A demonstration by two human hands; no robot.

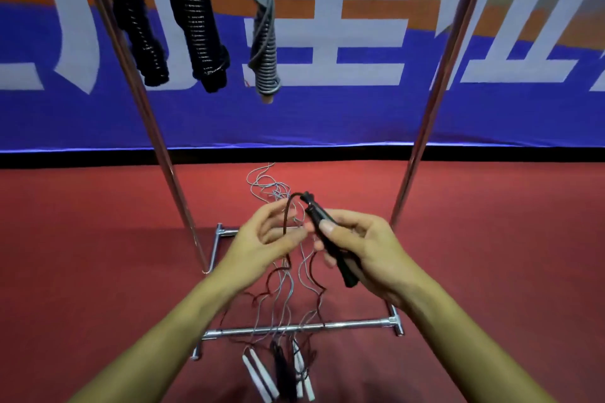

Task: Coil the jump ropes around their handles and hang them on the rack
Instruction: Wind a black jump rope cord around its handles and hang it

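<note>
From my remote view, the right hand (363,249) has its grip closed round a black jump-rope handle (330,245), thumb pressed along its upper face; the handle points up and away, tilted toward the left. A dark rope (287,222) leaves the handle's top end, arches over and runs down through the left hand (265,239), whose thumb and fingertips pinch it just beside the handle. Below the hands the dark rope trails in loose waves toward the floor (98,239), which is red.

Pale grey ropes (265,183) lie tangled on the floor behind and under the hands, crossing the rack's lower chrome bar (294,326). Near the bottom edge, white handles (258,373) and another black handle (281,366) lie on the floor, close together; I cannot tell which rope joins which.

The rack (429,101) is a chrome frame with two sloping uprights. From its top rail hang three coiled ropes: two black bundles (196,29) on the left and one grey bundle (266,42) nearer the middle, each wound round its handles and hanging free of the floor.

Behind stands a blue banner (327,118) with an orange band and large white characters. They are cropped by the frame, and I cannot read them with confidence. No brand marking or label is legible on the handles or the rack.
</note>
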